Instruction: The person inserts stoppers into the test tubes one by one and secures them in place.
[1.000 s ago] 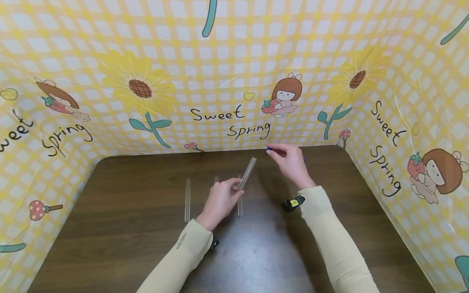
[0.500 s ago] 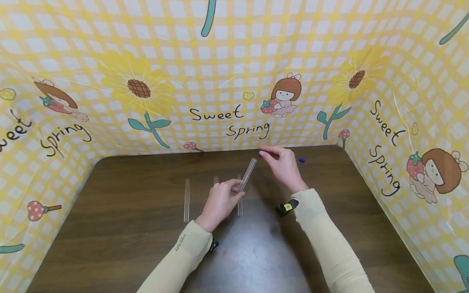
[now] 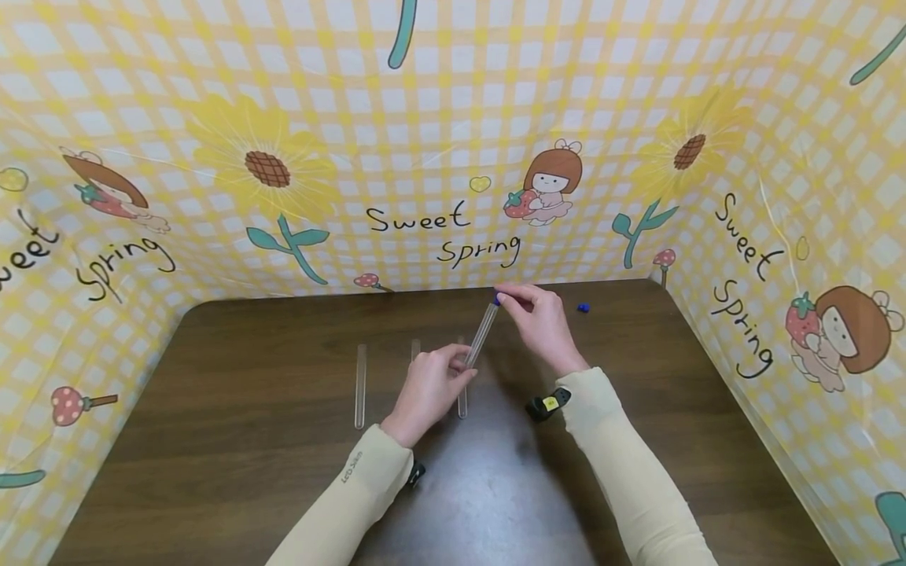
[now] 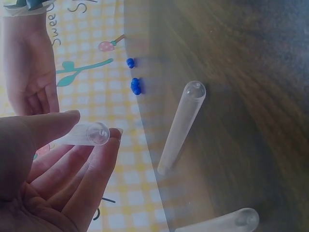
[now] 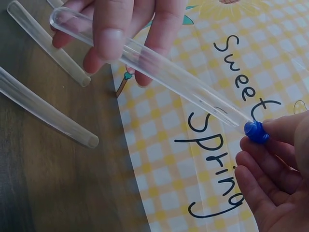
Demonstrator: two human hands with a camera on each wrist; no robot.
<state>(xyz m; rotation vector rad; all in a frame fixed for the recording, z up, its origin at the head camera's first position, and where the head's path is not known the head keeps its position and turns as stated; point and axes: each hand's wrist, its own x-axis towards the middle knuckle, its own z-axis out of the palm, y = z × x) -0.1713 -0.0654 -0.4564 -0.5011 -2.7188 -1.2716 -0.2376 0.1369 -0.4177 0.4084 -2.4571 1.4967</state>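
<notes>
My left hand [image 3: 430, 393] pinches a clear test tube [image 3: 483, 334] between thumb and fingers, tilted up to the right above the table. At the tube's upper end, my right hand [image 3: 541, 322] pinches a small blue stopper [image 5: 257, 132] between thumb and forefinger. The stopper meets the tube's mouth in the right wrist view; how deep it sits I cannot tell. The left wrist view shows the held tube's rounded bottom [image 4: 99, 134] facing the camera. Below the hands another test tube [image 3: 463, 401] lies on the table, partly behind the left fingers.
Left of the left hand lies a further clear test tube [image 3: 361, 385], and the end of one more tube [image 3: 416, 346] shows behind that hand. Loose blue stoppers [image 3: 583, 308] lie at the back right of the dark wooden table [image 3: 233, 472]. A checked cloth [image 3: 425, 157] encloses the back and sides.
My right hand has moved left with the blue stopper, from apart from the tube to its mouth. The left hand and tube have stayed nearly still. Loose blue stoppers have come into view behind the right hand.
</notes>
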